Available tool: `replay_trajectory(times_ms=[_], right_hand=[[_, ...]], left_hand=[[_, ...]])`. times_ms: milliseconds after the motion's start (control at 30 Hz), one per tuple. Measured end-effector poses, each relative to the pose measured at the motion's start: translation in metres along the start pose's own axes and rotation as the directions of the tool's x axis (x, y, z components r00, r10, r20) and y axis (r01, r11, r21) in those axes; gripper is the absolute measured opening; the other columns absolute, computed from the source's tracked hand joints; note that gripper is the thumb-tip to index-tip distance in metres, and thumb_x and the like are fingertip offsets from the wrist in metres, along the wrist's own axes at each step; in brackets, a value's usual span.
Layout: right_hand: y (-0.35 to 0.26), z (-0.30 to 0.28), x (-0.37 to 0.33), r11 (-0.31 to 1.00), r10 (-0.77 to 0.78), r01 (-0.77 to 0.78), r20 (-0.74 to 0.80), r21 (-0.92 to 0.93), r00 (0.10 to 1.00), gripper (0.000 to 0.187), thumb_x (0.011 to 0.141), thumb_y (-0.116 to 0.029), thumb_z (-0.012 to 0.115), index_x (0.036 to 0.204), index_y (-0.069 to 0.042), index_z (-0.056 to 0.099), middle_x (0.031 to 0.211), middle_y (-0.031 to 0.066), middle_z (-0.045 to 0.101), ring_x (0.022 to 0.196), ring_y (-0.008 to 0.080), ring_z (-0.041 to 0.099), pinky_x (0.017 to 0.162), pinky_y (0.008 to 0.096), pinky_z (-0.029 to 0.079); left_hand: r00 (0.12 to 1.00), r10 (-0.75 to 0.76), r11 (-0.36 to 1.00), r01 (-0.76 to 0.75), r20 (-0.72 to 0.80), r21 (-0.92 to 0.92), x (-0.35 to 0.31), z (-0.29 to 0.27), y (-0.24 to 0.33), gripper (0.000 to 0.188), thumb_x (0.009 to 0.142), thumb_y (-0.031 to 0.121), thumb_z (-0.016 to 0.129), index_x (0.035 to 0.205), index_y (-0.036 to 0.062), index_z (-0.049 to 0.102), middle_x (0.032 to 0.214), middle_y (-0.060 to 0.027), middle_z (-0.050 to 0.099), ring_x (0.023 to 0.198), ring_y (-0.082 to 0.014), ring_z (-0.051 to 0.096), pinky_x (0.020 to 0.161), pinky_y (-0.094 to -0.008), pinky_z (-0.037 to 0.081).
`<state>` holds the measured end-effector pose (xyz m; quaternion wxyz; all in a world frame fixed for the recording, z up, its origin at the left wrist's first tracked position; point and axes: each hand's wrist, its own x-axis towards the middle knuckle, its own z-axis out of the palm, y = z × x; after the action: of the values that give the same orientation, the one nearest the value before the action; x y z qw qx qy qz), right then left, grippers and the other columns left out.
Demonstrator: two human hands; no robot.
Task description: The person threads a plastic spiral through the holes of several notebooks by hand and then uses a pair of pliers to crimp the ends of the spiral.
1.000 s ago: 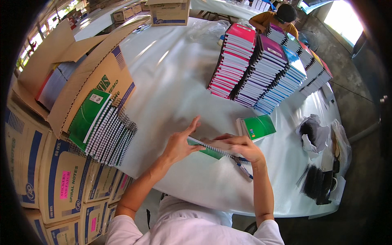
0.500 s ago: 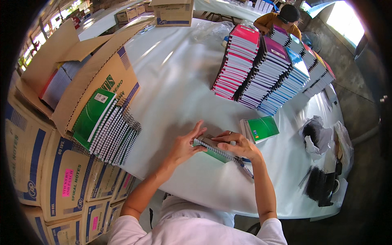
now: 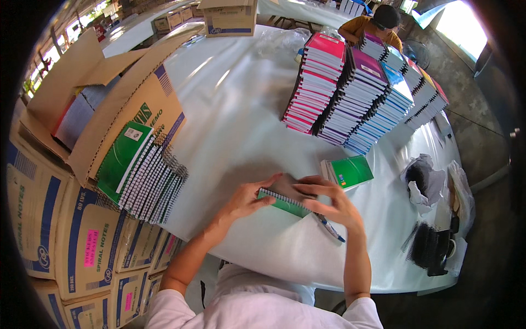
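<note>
A small green spiral notebook (image 3: 285,204) is held up off the table in front of me, its coil along the upper edge and a grey-brown backing board (image 3: 285,186) behind. My left hand (image 3: 246,200) grips its left end, thumb toward the green cover. At the other end, my right hand (image 3: 333,200) has its fingers on the board and its thumb by the coil. A pen (image 3: 330,227) lies on the table just below the right hand. Beyond that hand rests a small pile of green notebooks (image 3: 352,171).
Tall stacks of pink (image 3: 315,82), purple (image 3: 356,93) and blue notebooks (image 3: 383,112) stand far right. Green notebooks (image 3: 150,172) lean against an open carton (image 3: 148,107) on the left. Crumpled paper (image 3: 424,183) and black coils (image 3: 430,247) lie right. Another person (image 3: 378,27) sits behind the stacks.
My right hand has shifted and turned on the notebook, its fingers now over the board. The board stands higher above the coil, and more of the pen shows.
</note>
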<state>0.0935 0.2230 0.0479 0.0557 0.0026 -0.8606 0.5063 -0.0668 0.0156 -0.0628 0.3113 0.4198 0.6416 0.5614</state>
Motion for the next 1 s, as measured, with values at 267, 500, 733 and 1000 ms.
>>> replay_trajectory(times_ms=[267,500,733,1000], right_hand=[[0.045,-0.056,-0.139,0.518,0.077,-0.548,-0.603,-0.657,0.794,0.049,0.074,-0.019,0.081,0.119,-0.010,0.068,0.135,0.0156,0.051,0.127,0.0320,0.048,0.106,0.0469,0.032],[0.071,0.042,-0.109,0.577,-0.014,-0.273,-0.343,-0.770,0.939,0.056,0.081,-0.023,0.074,0.134,-0.017,0.056,0.132,0.0144,0.049,0.123,0.0321,0.046,0.104,0.0510,0.032],[0.002,0.072,-0.077,0.856,-0.151,-0.064,-0.367,-0.513,0.918,0.045,0.084,-0.017,0.070,0.127,-0.010,0.060,0.109,0.0130,0.054,0.095,0.0272,0.056,0.080,0.0378,0.044],[-0.024,0.069,-0.050,0.753,-0.341,0.093,-0.265,-0.651,0.902,0.043,0.083,-0.019,0.072,0.123,-0.009,0.062,0.103,0.0081,0.055,0.086,0.0230,0.055,0.071,0.0373,0.044]], left_hand=[[0.989,0.073,0.979,-0.095,-0.130,-0.178,-0.007,0.011,0.018,0.051,0.096,0.015,0.062,0.144,0.0082,0.046,0.146,-0.0099,0.049,0.133,-0.0198,0.048,0.108,-0.0306,0.038],[0.981,-0.094,0.993,0.105,-0.172,0.052,-0.016,0.028,0.019,0.055,0.100,0.029,0.056,0.149,0.0106,0.039,0.143,-0.0065,0.053,0.126,-0.0174,0.054,0.101,-0.0287,0.042],[0.941,0.243,0.758,-0.033,-0.234,0.651,-0.021,0.047,0.064,0.059,0.095,0.023,0.060,0.149,0.0188,0.037,0.138,-0.0127,0.055,0.114,-0.0294,0.063,0.075,-0.0368,0.057],[0.932,0.292,0.630,-0.019,-0.214,0.777,-0.025,0.048,0.082,0.070,0.084,0.007,0.068,0.147,0.0199,0.040,0.139,-0.0118,0.055,0.109,-0.0295,0.065,0.069,-0.0352,0.059]])
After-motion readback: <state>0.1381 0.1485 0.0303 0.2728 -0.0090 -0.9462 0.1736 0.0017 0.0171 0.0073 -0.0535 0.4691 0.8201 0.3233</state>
